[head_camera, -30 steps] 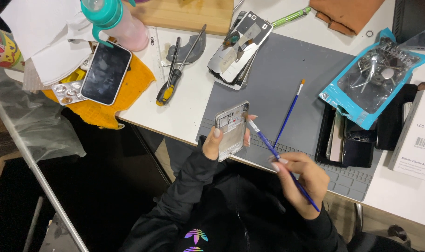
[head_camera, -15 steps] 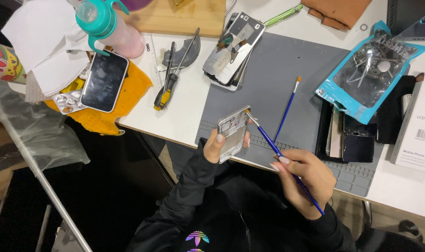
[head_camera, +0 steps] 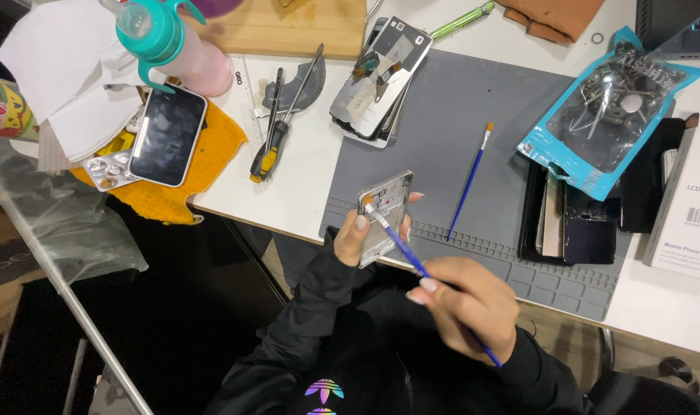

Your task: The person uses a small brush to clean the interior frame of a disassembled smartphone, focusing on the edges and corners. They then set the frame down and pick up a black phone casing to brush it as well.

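Observation:
My left hand (head_camera: 358,234) holds an opened phone frame (head_camera: 384,215) upright over the near edge of the grey work mat (head_camera: 442,146). My right hand (head_camera: 469,303) grips a thin blue paintbrush (head_camera: 411,257), and its bristle tip rests on the upper left corner of the frame. Both hands come out of black sleeves. A second blue paintbrush (head_camera: 470,180) with an orange ferrule lies loose on the mat to the right of the frame.
Stacked phone parts (head_camera: 381,77) lie at the mat's far left corner. Left of the mat lie a yellow-handled screwdriver (head_camera: 269,146), a phone (head_camera: 168,137) on an orange cloth and a teal-capped pink bottle (head_camera: 173,42). A blue parts bag (head_camera: 607,107) and black trays (head_camera: 580,223) sit right.
The brush tip has shifted from the frame's upper right edge to its upper left corner. My right hand has moved nearer the frame. The view has drifted slightly.

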